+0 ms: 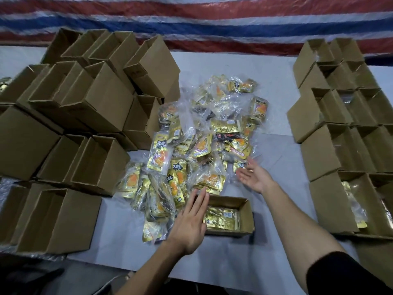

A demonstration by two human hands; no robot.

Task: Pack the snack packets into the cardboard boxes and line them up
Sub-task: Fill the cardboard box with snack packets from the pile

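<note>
A heap of gold snack packets [204, 137] in clear plastic bags lies in the middle of the table. In front of it stands a small open cardboard box [244, 209] with gold packets [221, 218] lying inside. My left hand [189, 222] stretches flat over the box's left end, fingers straight, reaching toward the heap and holding nothing. My right hand [253, 175] hovers palm up at the heap's right edge, fingers spread and empty.
Several empty open boxes [85, 107] are piled on the left. Rows of open boxes [348, 150] stand on the right, some with packets inside. A red, white and blue striped tarp [212, 20] hangs behind the white table [265, 258].
</note>
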